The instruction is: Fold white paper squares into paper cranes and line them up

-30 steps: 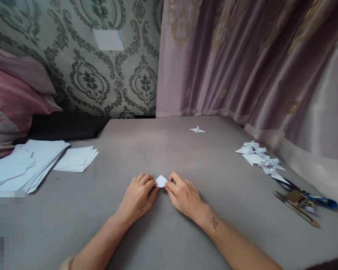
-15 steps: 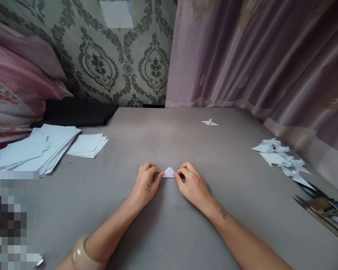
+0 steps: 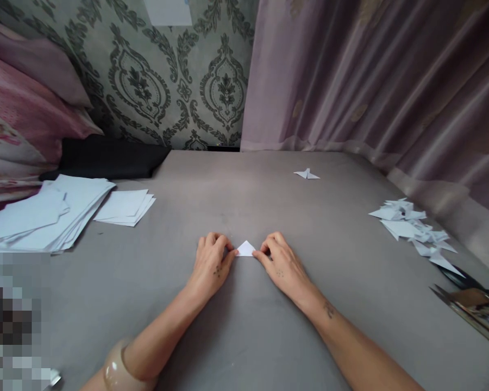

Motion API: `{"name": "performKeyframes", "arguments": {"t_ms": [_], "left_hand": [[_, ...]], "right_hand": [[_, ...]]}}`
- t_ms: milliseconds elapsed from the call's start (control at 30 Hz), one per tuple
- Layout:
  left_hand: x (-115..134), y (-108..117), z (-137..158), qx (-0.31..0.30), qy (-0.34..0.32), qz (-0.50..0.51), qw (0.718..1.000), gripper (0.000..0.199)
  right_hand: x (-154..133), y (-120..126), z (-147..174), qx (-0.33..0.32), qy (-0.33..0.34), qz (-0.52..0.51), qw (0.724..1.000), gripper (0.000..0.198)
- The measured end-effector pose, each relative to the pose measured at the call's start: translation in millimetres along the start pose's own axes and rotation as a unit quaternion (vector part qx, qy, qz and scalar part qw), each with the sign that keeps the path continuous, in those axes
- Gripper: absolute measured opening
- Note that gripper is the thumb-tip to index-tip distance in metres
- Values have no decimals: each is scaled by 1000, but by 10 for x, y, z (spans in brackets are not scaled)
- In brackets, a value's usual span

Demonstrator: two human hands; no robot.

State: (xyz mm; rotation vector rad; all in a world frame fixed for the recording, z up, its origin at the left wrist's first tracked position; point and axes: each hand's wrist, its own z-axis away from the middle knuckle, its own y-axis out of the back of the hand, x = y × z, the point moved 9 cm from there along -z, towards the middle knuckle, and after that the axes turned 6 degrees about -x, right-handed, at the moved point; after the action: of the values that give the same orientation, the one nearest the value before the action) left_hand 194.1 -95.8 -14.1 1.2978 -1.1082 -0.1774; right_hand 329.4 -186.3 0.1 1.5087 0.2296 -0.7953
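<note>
A small white piece of folded paper (image 3: 245, 249), triangular in outline with its point away from me, is held between my two hands over the grey surface. My left hand (image 3: 213, 260) pinches its left corner between thumb and fingers. At the opposite corner, my right hand (image 3: 282, 263) grips it in the same way. The fingertips hide both corners of the paper.
Paper stacks (image 3: 77, 212) and smaller sheets (image 3: 124, 207) lie at the left, before a black cloth (image 3: 110, 157). One folded paper bird (image 3: 307, 174) sits at the back. On the right are a heap of folded paper figures (image 3: 415, 225) and scissors (image 3: 464, 315).
Both hands keep hold of the folded paper; the right hand has shifted very slightly right. The whole view has tilted a little downward.
</note>
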Motion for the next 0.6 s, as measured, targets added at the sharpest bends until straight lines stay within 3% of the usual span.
{"name": "performKeyframes", "arguments": {"t_ms": [233, 400, 600], "left_hand": [[-55, 13, -6, -32, 20, 27, 999, 8], [39, 38, -27, -49, 26, 59, 997, 18], [258, 134, -26, -11, -55, 26, 998, 11]], "right_hand": [[78, 6, -17, -9, 18, -38, 999, 10], [48, -1, 21, 1, 69, -62, 996, 5], [98, 60, 57, 28, 76, -109, 991, 18]]}}
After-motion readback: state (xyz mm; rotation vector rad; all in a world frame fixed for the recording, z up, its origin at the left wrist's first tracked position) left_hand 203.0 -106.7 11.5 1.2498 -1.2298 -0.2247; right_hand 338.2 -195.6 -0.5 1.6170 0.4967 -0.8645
